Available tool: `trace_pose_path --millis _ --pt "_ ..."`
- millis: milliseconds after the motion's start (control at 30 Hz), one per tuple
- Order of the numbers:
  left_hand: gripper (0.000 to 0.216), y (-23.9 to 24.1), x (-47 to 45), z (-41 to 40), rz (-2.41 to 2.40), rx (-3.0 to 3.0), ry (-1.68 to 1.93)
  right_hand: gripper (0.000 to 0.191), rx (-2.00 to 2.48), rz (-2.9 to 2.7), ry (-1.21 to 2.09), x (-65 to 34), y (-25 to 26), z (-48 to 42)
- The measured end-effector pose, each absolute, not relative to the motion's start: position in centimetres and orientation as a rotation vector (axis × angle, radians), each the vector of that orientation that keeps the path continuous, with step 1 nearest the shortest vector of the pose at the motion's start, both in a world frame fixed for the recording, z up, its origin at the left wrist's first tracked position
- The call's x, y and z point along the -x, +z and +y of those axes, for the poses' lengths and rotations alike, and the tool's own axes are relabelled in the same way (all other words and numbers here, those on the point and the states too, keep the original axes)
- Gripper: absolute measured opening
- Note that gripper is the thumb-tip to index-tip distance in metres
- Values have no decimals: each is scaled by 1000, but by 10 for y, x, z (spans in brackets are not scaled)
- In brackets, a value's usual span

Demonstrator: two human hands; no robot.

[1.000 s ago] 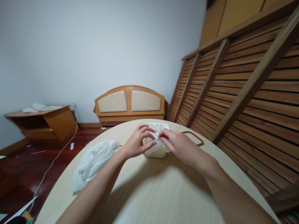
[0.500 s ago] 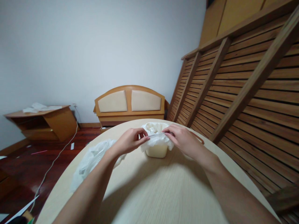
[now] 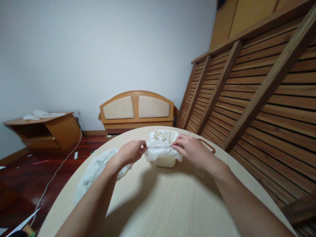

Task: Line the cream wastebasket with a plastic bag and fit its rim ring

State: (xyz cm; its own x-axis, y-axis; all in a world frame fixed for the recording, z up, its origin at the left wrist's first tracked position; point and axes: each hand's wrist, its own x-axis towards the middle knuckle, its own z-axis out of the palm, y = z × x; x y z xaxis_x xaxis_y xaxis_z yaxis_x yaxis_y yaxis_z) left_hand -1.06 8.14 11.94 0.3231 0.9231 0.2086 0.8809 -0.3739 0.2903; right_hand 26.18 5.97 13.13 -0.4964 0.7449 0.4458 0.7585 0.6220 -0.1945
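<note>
A small cream bin (image 3: pixel 165 161) stands on the far part of a round pale wooden table (image 3: pixel 172 204). A thin white plastic liner (image 3: pixel 161 146) hangs over its rim. My left hand (image 3: pixel 129 153) is closed, pinching the liner's edge at the bin's left. My right hand (image 3: pixel 191 149) is closed on the liner's edge at the right. The edge is stretched taut between both hands across the bin's near side.
A crumpled clear plastic bag (image 3: pixel 97 171) lies on the table's left. A brown ring (image 3: pixel 206 146) lies behind my right hand. Slatted wooden frames (image 3: pixel 247 95) lean at the right. A headboard (image 3: pixel 137 110) and low cabinet (image 3: pixel 41 130) stand by the wall.
My hands have moved apart, the left one further left, pulling the liner's edge wider over the bin's rim. The bin has come into fuller view.
</note>
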Motion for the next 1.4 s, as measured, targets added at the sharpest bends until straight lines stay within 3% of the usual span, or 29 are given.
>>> trace_pose_path --millis 233,567,900,1267,1400 --pt "22 114 8 85 1727 -2231 566 21 1222 -2406 -142 -257 133 57" --pt "18 115 -1 84 1884 -2404 858 20 1196 -2478 -110 -254 140 46" --pt "8 128 -21 72 1398 -2359 1301 18 1102 -2488 14 -249 138 40" --pt "14 126 -26 69 944 -2558 1183 15 1145 -2339 41 -247 149 38" --pt "15 131 -27 62 777 -2595 1179 36 1071 -2305 17 -245 145 41"
